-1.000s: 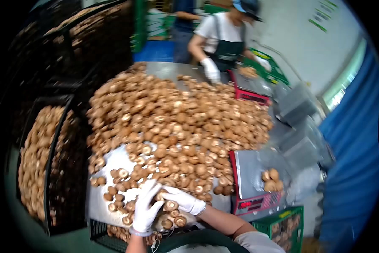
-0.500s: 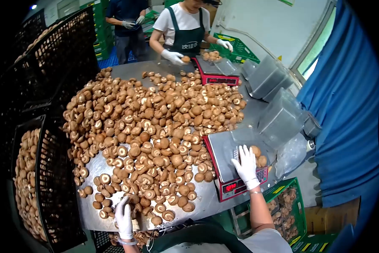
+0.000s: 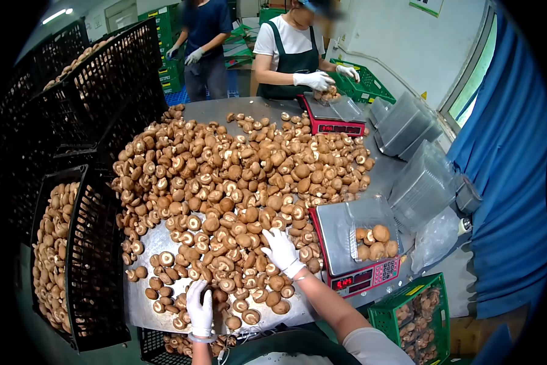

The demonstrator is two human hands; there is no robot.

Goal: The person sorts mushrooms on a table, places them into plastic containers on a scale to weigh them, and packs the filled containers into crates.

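Brown mushrooms (image 3: 249,176) cover most of the metal table (image 3: 206,111) in front of me, a broad heap, caps and pale stems every which way; I take its middle as the clock's centre, with six o'clock towards the worker in the dark apron. At five o'clock the worker's white-gloved right hand (image 3: 280,249) rests at the heap's near part, fingers stretched forward among the caps, though I can't tell whether they grip one. Towards seven, the left hand (image 3: 200,310) is low by the table's near edge, beside the looser mushrooms, fingers and thumb bent; I can't see whether anything sits in it. At four o'clock a red-sided scale (image 3: 331,228) shows lit red digits, and a clear tray (image 3: 353,244) on it holds several mushrooms. Clear containers (image 3: 422,185) stand stacked at three, in front of a blue curtain (image 3: 504,170). Between four and five, beyond the table's edge, a green crate (image 3: 440,298) holds packed mushrooms; at eight, a black crate (image 3: 91,261) is full of them too. At two there's a second scale (image 3: 340,129), where a co-worker (image 3: 288,67), at one, has a gloved hand over mushrooms. Another person (image 3: 206,30) stands around eleven.
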